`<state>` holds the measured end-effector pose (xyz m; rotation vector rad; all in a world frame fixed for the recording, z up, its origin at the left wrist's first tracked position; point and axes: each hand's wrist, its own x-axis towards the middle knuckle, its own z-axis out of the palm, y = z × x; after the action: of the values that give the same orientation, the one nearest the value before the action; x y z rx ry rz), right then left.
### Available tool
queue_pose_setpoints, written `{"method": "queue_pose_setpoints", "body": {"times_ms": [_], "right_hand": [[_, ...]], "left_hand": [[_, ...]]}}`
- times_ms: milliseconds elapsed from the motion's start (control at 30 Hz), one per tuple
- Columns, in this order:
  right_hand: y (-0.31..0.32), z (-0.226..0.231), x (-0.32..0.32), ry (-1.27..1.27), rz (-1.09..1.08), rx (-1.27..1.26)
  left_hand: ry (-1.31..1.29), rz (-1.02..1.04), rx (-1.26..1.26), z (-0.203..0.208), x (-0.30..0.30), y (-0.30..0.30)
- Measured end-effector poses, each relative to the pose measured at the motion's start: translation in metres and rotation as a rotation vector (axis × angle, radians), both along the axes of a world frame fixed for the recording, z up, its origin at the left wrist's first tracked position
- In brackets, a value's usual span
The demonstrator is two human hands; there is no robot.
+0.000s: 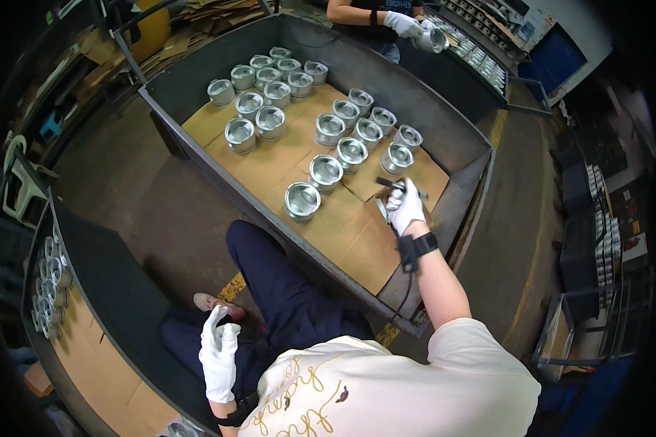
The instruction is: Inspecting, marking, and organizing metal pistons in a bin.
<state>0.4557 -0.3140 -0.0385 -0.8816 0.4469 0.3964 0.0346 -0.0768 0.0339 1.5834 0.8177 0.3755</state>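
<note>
My right hand (406, 208), in a white glove, is closed around a black pen-like tool (391, 183) at the right end of a metal bin (255, 206). Beneath that hand sits a small brown box (377, 209), mostly hidden by it. Silver metal pistons stand in groups on the bin's cardboard liner (335, 233); the nearest to the right hand is one piston (397, 158) just beyond it. My left hand (219, 357), also gloved, is raised beside my leg, its fingers loosely bent and apart, with nothing visible in it.
On the left, a second bin (109, 349) holds more pistons (51, 288) on cardboard. Across the far wall of the bin, a co-worker's gloved hands (408, 26) hold a piston (431, 40). A pale plastic stool (29, 182) stands at the left; racks (601, 240) line the right.
</note>
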Motion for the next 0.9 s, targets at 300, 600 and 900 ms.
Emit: {"method": "queue_pose_setpoints", "body": {"times_ms": [300,600,900], "right_hand": [[0.01,-0.126,0.011,0.439,0.168,0.005],[0.126,-0.105,-0.012,0.403,0.635,0.021],[0.277,-0.035,0.045,-0.04,0.847,-0.037]], "left_hand": [[0.135,0.18,0.016,-0.009,-0.016,0.003],[0.222,0.093,0.186,-0.026,-0.014,0.011],[0.281,0.12,0.069,-0.031,-0.008,0.027]]}}
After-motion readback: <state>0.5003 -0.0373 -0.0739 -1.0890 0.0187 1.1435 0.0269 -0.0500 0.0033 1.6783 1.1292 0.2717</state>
